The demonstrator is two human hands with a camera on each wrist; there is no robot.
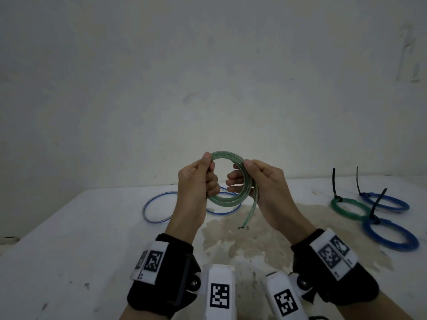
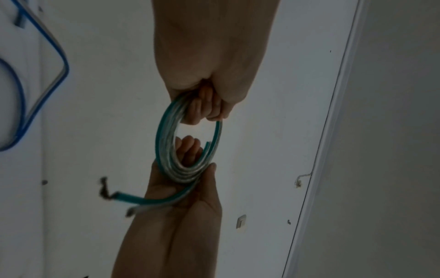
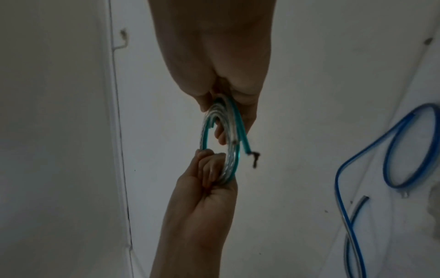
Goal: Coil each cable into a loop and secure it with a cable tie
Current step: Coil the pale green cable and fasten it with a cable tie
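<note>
Above the table (image 1: pixel 92 239), a coiled green cable (image 1: pixel 227 200) is gripped at nine o'clock by the curled left hand (image 1: pixel 196 181). Its three o'clock side is pinched by the right hand (image 1: pixel 265 183), the loose end hanging toward six.

Both hands — left hand (image 2: pixel 209 79), right hand (image 2: pixel 190 199) — grip the green cable (image 2: pixel 164 150).

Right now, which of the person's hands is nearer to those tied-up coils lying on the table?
The right. The right hand holds the green coil on the side facing the tied coils at the table's right; the left hand grips the coil's far side, farther from them.
</note>
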